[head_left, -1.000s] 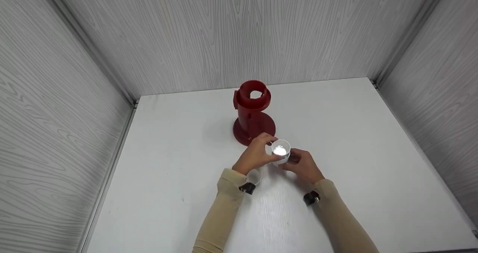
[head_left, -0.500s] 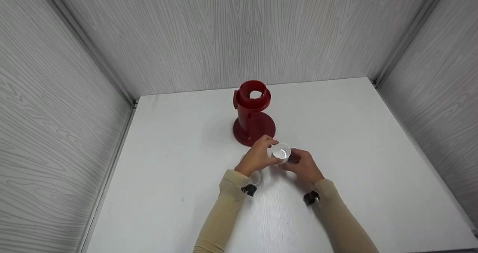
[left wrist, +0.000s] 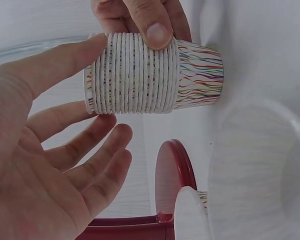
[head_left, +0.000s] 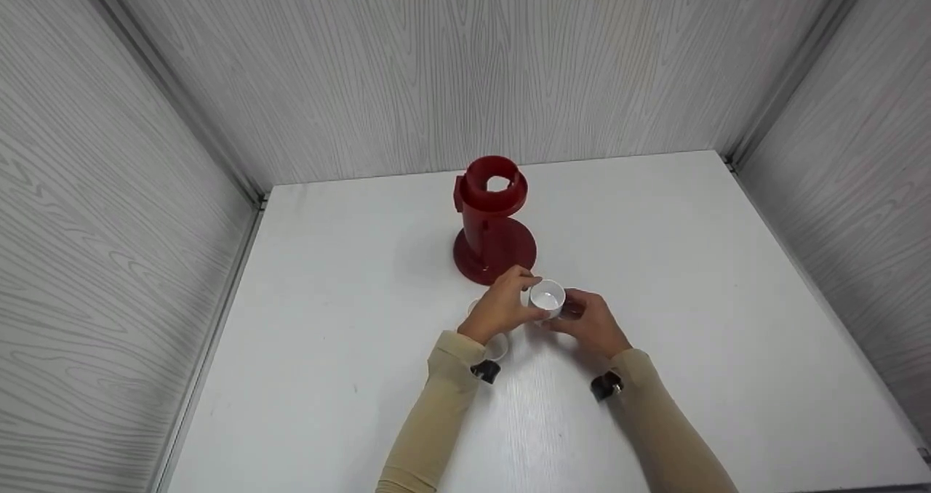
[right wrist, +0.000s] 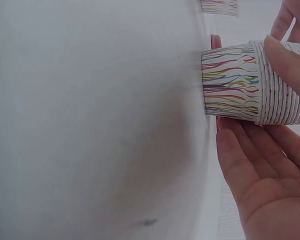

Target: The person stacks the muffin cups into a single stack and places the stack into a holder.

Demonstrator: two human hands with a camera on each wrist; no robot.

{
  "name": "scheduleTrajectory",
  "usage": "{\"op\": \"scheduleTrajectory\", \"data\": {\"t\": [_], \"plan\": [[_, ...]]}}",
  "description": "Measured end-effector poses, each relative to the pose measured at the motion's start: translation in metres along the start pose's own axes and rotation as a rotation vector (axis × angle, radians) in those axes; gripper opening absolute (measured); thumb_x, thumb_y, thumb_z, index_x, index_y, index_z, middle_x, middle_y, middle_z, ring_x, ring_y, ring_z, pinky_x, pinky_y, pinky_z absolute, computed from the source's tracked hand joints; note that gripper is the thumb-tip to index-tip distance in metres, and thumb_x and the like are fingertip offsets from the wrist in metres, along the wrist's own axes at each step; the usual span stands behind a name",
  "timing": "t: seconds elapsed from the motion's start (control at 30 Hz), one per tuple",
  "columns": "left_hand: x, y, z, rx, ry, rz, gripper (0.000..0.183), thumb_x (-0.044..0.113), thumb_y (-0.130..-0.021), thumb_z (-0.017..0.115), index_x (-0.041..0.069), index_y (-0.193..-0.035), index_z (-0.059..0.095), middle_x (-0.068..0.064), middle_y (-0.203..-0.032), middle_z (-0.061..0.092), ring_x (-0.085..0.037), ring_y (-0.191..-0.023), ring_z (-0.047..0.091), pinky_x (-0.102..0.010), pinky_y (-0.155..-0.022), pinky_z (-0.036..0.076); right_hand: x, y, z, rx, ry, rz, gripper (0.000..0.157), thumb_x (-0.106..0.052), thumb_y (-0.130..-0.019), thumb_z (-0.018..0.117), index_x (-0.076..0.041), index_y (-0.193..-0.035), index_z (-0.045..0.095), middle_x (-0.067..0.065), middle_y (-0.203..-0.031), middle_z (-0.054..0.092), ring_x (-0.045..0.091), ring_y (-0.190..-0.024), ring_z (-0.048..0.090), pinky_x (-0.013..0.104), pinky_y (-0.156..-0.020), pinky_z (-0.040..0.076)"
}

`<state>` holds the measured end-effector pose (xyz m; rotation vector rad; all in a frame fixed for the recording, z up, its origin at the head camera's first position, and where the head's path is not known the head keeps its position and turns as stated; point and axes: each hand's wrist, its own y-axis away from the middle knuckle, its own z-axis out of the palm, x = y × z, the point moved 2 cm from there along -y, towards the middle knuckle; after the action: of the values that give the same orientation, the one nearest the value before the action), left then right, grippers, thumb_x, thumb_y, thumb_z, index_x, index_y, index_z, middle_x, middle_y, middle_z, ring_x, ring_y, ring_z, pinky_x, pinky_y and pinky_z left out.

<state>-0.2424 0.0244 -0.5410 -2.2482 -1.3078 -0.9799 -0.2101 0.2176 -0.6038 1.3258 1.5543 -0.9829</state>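
A tall nested stack of white paper cups (head_left: 547, 300) with colourful wavy lines (left wrist: 200, 75) stands upright on the white table, its open mouth facing up. My left hand (head_left: 497, 308) holds the stack near its top rim, thumb on one side and fingers on the other. Lower down, my right hand (head_left: 593, 327) grips the side of the stack, its thumb lying across the stacked rims (right wrist: 282, 85). Partly hidden by my left hand and wrist are a loose paper cup (head_left: 497, 347) and another cup (head_left: 473, 306).
Behind the hands stands a red stand (head_left: 486, 224) with a round base (head_left: 509, 249) and a ring-shaped top. Grey wood-grain panels (head_left: 465, 71) enclose the table (head_left: 320, 297) at the back and both sides.
My left hand has come slightly down and toward me, and the stack's top sits a little lower. The second loose cup now peeks out behind that hand. My right hand stays put.
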Motion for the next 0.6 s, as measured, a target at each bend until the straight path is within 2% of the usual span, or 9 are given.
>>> {"op": "scheduleTrajectory", "data": {"t": [0.2, 0.47, 0.6], "plan": [[0.0002, 0.0014, -0.0001, -0.003, 0.009, 0.008, 0.067, 0.037, -0.088, 0.083, 0.008, -0.144, 0.061, -0.004, -0.138, 0.058, -0.021, -0.132, 0.056, -0.04, -0.112, 0.05, 0.0009, 0.0002, 0.0004, 0.008, 0.002, -0.011, 0.052, -0.009, -0.079, 0.089, -0.004, -0.128, 0.071, 0.016, -0.125, 0.074, 0.03, -0.115, 0.072, 0.039, -0.1, 0.059], [-0.0004, 0.0017, 0.0001, -0.006, 0.022, 0.011, 0.065, 0.036, -0.089, 0.082, 0.007, -0.143, 0.061, -0.007, -0.13, 0.059, -0.028, -0.127, 0.059, -0.038, -0.106, 0.053, -0.0021, 0.0025, -0.001, -0.014, -0.007, -0.01, 0.052, -0.013, -0.08, 0.089, -0.007, -0.128, 0.071, 0.013, -0.124, 0.074, 0.026, -0.113, 0.072, 0.024, -0.093, 0.06], [-0.0012, 0.0012, 0.0009, -0.009, 0.03, -0.006, 0.065, 0.036, -0.089, 0.082, 0.008, -0.143, 0.062, -0.006, -0.129, 0.06, -0.028, -0.126, 0.059, -0.038, -0.103, 0.054, -0.0004, 0.0019, -0.0008, -0.007, 0.0, -0.017, 0.051, -0.013, -0.08, 0.089, -0.007, -0.127, 0.071, 0.014, -0.122, 0.075, 0.023, -0.11, 0.072, 0.021, -0.091, 0.059]]}}
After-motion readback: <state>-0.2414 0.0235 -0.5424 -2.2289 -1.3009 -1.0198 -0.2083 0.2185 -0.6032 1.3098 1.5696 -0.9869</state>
